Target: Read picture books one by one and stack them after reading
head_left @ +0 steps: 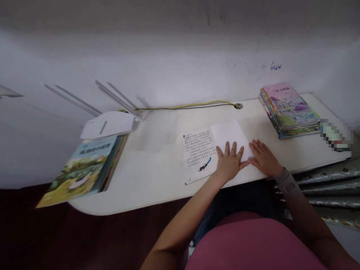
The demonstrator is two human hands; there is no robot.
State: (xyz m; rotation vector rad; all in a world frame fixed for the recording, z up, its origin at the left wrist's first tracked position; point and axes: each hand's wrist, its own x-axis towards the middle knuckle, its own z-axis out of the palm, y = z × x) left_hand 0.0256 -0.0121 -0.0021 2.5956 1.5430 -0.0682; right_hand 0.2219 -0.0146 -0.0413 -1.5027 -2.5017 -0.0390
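Note:
An open book (198, 150) lies on the white table near its front edge. Its left page carries lines of printed text and a small picture of a bird-like figure, and its right page is blank white. My left hand (229, 161) rests flat on the lower part of the blank page, fingers spread. At that page's right edge, my right hand (264, 157) lies with fingers stretched out, touching the page's border. A grey band is around the right wrist. Neither hand grips anything.
A stack of picture books (292, 105) stands at the back right, beside a blurred item (336, 135). More books (84, 165) overhang the left end, near a white router-like device (108, 125) with antennas. A yellow cable (182, 107) runs along the wall to a hole.

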